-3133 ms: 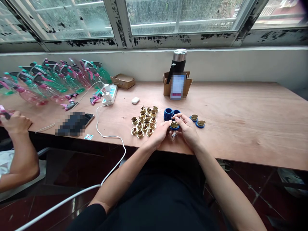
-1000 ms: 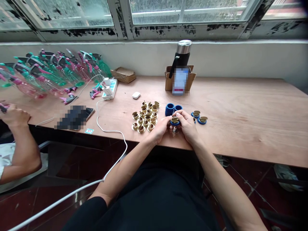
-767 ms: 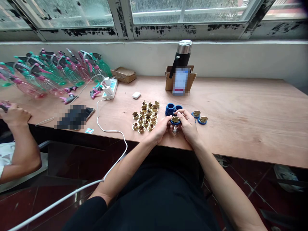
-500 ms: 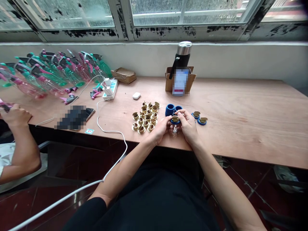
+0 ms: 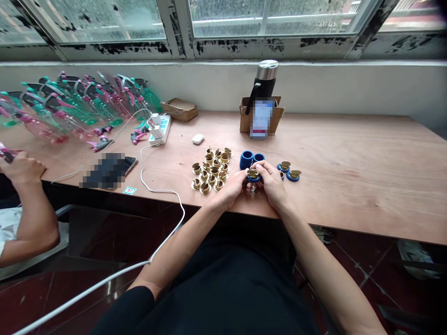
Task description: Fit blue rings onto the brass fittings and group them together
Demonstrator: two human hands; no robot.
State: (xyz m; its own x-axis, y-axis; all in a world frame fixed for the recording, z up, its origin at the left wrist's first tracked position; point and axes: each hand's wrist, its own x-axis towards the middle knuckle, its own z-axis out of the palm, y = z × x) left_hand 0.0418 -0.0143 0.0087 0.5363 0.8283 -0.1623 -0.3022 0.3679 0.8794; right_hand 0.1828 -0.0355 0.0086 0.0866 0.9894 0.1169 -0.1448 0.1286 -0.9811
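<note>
Head view, and right at centre frame the left hand [image 5: 234, 185] and right hand [image 5: 274, 184] have their fingers [image 5: 261, 168] pressed together, pinching a round brass fitting [image 5: 253, 173] in a blue rubber ring [image 5: 253, 179], a close, steady two-handed hold above the plywood table [image 5: 349, 186].

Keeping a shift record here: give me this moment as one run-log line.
left hand: holds blue ring with brass fitting | right hand: fingers on same ring | nearby: brass fittings pile, blue ring stack

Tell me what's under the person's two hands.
Below the left hand and right hand, a blue ring with a brass fitting sits above a small clear object; the hands hide how they join.
</note>
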